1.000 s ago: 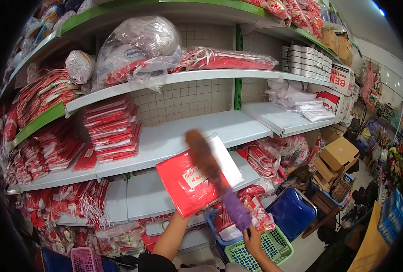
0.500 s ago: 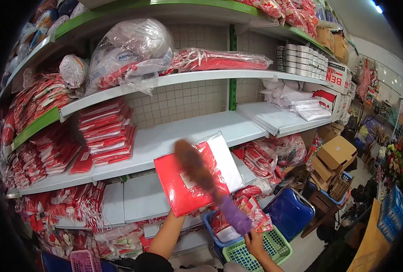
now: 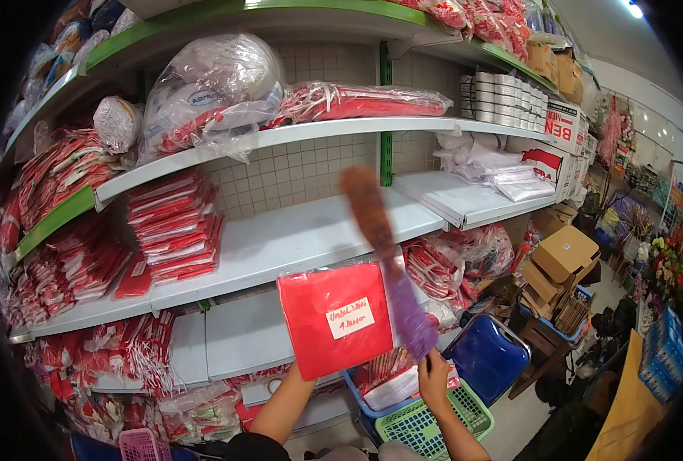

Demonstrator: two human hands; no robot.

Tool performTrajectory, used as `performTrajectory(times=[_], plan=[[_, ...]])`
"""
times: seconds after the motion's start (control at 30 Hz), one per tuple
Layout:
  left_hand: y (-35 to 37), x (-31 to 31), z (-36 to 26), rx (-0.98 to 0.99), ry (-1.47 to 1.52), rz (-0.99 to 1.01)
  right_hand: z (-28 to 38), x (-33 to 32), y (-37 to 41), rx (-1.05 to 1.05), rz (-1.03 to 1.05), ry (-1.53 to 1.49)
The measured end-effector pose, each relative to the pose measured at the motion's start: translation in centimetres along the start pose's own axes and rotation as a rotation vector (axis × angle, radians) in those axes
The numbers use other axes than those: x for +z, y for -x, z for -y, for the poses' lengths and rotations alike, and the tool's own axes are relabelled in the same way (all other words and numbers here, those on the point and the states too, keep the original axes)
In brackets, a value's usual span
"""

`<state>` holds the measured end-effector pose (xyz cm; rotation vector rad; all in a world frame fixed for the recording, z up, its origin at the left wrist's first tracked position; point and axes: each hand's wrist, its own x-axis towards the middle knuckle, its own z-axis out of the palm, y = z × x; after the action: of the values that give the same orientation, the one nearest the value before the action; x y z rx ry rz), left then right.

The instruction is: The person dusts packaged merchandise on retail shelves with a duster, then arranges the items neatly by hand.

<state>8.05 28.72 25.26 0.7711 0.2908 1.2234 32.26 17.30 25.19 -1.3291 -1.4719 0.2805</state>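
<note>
My left hand [image 3: 298, 378] is mostly hidden behind a flat plastic-wrapped pack of folded red and white cloth [image 3: 318, 288], which it holds up in front of the shelves. A white label with red handwriting [image 3: 350, 317] shows on the pack's red face. Closed around the lower end of a duster [image 3: 413, 311] is my right hand [image 3: 434, 376]. Purple covers the duster's lower part, and its brown, feathery-looking upper part is blurred by motion. The duster stands nearly upright, leaning left, beside the pack's right edge.
A stack of red and white packs [image 3: 174, 227] sits on the middle shelf [image 3: 310, 223]. Below my hands are a blue basket [image 3: 360, 396] with packs and a green basket [image 3: 464, 411]. A blue chair [image 3: 489, 353] and cardboard boxes [image 3: 562, 253] stand at the right.
The duster has swung up and right, off the front of the pack. The pack has turned more upright and shifted slightly, and its label now shows fully. My right hand has risen a little.
</note>
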Motion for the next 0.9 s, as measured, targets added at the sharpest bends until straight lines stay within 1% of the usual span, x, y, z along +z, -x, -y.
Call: performTrajectory(times=[0.1, 0.13, 0.23, 0.33, 0.43, 0.47, 0.57, 0.67, 0.7, 0.73, 0.83, 0.87, 0.9], plan=[[0.3, -0.1, 0.4, -0.013, -0.007, 0.004, -1.0, 1.0, 0.1, -0.015, -0.054, -0.025], [0.5, -0.3, 0.5, -0.014, -0.009, 0.005, 1.1, 0.7, 1.0, 0.066, 0.059, -0.023], [0.6, -0.4, 0.8, -0.015, -0.012, 0.003, 1.1, 1.6, 3.6, -0.209, 0.402, -0.001], [0.8, -0.7, 0.6, -0.019, -0.017, 0.002, 2.0, 1.0, 3.6, -0.358, 0.506, 0.128], [0.8, -0.7, 0.4, -0.019, -0.025, -0.003, 0.8, 1.6, 3.4, -0.153, 0.260, 0.019], [0.9, -0.8, 0.3, -0.025, -0.027, -0.008, 0.5, 1.7, 3.3, 0.013, 0.183, -0.029], [1.1, -1.2, 0.1, -0.023, -0.025, -0.017, 0.8, 1.3, 3.6, 0.127, 0.121, -0.065], [1.2, -1.5, -0.2, -0.020, -0.028, -0.028, -2.0, 0.9, 6.2, -0.137, 0.296, 0.052], [1.4, -1.7, -0.2, -0.021, -0.029, -0.031, -2.0, 0.5, 6.6, -0.219, 0.345, 0.088], [1.4, -1.8, -0.4, -0.020, -0.034, -0.034, -1.9, 0.1, 6.8, -0.174, 0.333, 0.101], [1.3, -1.9, -1.1, -0.015, -0.048, -0.037, -2.2, 0.0, 6.5, 0.118, 0.154, 0.053], [1.2, -1.8, -1.1, -0.019, -0.050, -0.038, -2.5, 0.3, 6.3, 0.079, 0.068, 0.053], [1.1, -1.6, -1.4, -0.014, -0.053, -0.040, -2.5, 0.2, 6.5, 0.085, 0.108, 0.055]])
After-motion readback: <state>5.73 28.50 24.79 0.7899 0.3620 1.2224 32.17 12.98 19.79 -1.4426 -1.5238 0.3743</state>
